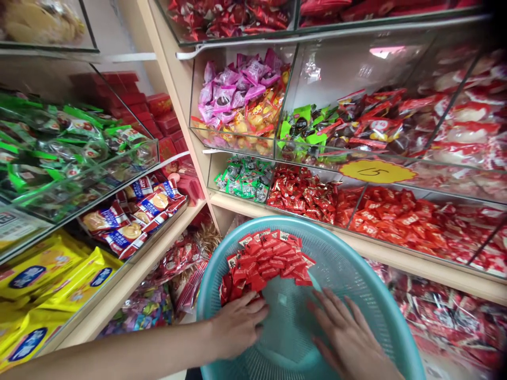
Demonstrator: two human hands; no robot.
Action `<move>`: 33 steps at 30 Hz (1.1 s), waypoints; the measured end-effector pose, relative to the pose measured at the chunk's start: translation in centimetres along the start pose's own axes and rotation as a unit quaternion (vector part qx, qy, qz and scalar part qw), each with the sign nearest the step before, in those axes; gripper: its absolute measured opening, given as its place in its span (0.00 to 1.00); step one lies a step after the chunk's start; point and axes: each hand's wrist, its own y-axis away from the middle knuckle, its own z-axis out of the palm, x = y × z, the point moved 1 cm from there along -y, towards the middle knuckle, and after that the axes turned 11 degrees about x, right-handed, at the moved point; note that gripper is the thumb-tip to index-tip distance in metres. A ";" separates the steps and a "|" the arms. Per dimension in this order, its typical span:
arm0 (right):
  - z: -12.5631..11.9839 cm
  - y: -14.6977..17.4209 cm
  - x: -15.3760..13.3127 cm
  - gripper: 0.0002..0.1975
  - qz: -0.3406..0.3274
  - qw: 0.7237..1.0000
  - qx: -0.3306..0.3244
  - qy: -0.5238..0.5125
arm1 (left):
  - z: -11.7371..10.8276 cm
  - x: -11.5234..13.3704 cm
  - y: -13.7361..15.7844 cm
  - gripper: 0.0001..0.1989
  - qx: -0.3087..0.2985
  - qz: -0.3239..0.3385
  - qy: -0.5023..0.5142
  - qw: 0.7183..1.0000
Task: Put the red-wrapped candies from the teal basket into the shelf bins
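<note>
A large teal plastic basket (390, 311) stands in front of me. Red candy packets (273, 256) with cream ends lie gathered against its far left side. My left hand (240, 323) reaches into the basket at the near edge of the pile, its fingers stretched and slightly bent, touching or just beside the lowest packets. Over the right half of the basket floor is my right hand (338, 324), palm down with fingers spread, apart from the packets. Both hands are a little blurred. Nothing shows between the fingers of either one.
Shelves surround the basket. A wooden shelf edge (396, 248) runs behind it, below bins of red candies (400, 214) and green-silver candies (245, 177). Yellow packs (43, 274) and wrapped biscuits (146, 206) sit left. Bagged goods (447, 311) lie low on the right.
</note>
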 end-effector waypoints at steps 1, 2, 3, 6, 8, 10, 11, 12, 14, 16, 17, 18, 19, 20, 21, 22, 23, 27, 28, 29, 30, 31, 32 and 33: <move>0.3 -0.2 -0.3 0.21 0.000 0.999 -0.044 -0.017 | 0.5 0.0 0.1 0.12 -0.001 -0.005 -0.001 1.000; 0.4 -0.5 -0.7 0.22 0.006 0.995 -0.092 -0.034 | 0.9 -0.1 0.2 0.13 -0.014 -0.012 -0.003 1.000; 0.3 -0.8 -1.0 0.23 0.018 0.989 -0.140 -0.049 | 1.2 -0.2 0.2 0.12 -0.038 -0.021 -0.007 0.999; -0.5 -1.9 -1.9 0.26 0.069 0.958 -0.267 -0.080 | 0.9 -0.3 0.3 0.09 -0.129 -0.037 -0.010 0.991; -1.2 -2.6 -2.2 0.28 0.093 0.937 -0.324 -0.094 | -0.3 -0.2 0.1 0.10 -0.160 -0.046 0.000 0.986; -1.6 -3.4 -2.2 0.28 0.096 0.924 -0.351 -0.114 | -1.3 0.0 -0.2 0.12 -0.164 -0.049 0.014 0.985; -1.6 -3.9 -2.1 0.26 0.092 0.922 -0.354 -0.127 | -1.5 0.2 -0.3 0.12 -0.159 -0.051 0.016 0.986; -1.5 -4.5 -1.8 0.23 0.088 0.921 -0.354 -0.140 | -1.3 0.5 -0.4 0.12 -0.146 -0.049 0.014 0.988; -1.1 -5.9 -1.1 0.18 0.089 0.921 -0.343 -0.162 | 0.1 0.9 -0.2 0.10 -0.104 -0.044 -0.005 0.994; -0.4 -7.3 -0.3 0.18 0.110 0.925 -0.321 -0.170 | 2.6 1.0 0.1 0.10 -0.046 -0.025 -0.028 0.998; 0.0 -8.0 0.2 0.20 0.126 0.929 -0.306 -0.166 | 3.8 0.9 0.3 0.11 -0.012 -0.014 -0.043 0.999; 0.3 -8.5 0.5 0.23 0.139 0.932 -0.294 -0.162 | 4.8 0.7 0.3 0.12 0.009 -0.011 -0.049 0.999; 0.6 -8.8 0.7 0.26 0.150 0.934 -0.284 -0.156 | 5.4 0.2 0.2 0.10 0.020 -0.023 -0.041 0.999; 0.8 -9.0 0.9 0.28 0.154 0.936 -0.278 -0.151 | 5.4 -0.5 -0.2 0.08 0.031 -0.034 -0.029 0.999; 0.9 -9.0 1.1 0.29 0.151 0.938 -0.276 -0.146 | 4.7 -1.4 -0.6 0.05 0.021 -0.055 0.003 0.998; 0.9 -8.9 1.2 0.30 0.143 0.940 -0.275 -0.144 | 3.4 -2.3 -1.1 0.05 0.014 -0.043 0.051 0.998; 0.7 -8.8 1.3 0.29 0.133 0.941 -0.276 -0.145 | 1.7 -3.4 -1.7 0.06 0.016 -0.039 0.091 0.995; -1.9 -9.0 2.6 0.12 0.107 0.935 -0.287 -0.179 | -5.5 -9.8 -2.1 0.18 0.138 -0.304 0.209 0.919; -2.8 -9.4 3.2 0.08 0.103 0.939 -0.270 -0.189 | -6.2 -11.3 -1.6 0.18 0.184 -0.387 0.258 0.866; -3.8 -10.1 3.9 0.08 0.102 0.946 -0.238 -0.196 | -6.4 -12.6 -1.0 0.19 0.226 -0.463 0.320 0.795; -4.7 -10.8 4.7 0.09 0.104 0.955 -0.192 -0.198 | -6.1 -13.6 -0.3 0.21 0.245 -0.515 0.381 0.727; -5.4 -11.8 5.5 0.11 0.110 0.964 -0.142 -0.197 | -5.4 -14.2 0.3 0.23 0.259 -0.548 0.455 0.653; -6.0 -12.8 6.3 0.11 0.124 0.970 -0.091 -0.190 | -4.5 -14.5 0.9 0.25 0.271 -0.567 0.536 0.565; -6.3 -13.8 7.1 0.11 0.142 0.973 -0.042 -0.179 | -3.6 -14.4 1.3 0.25 0.273 -0.567 0.616 0.473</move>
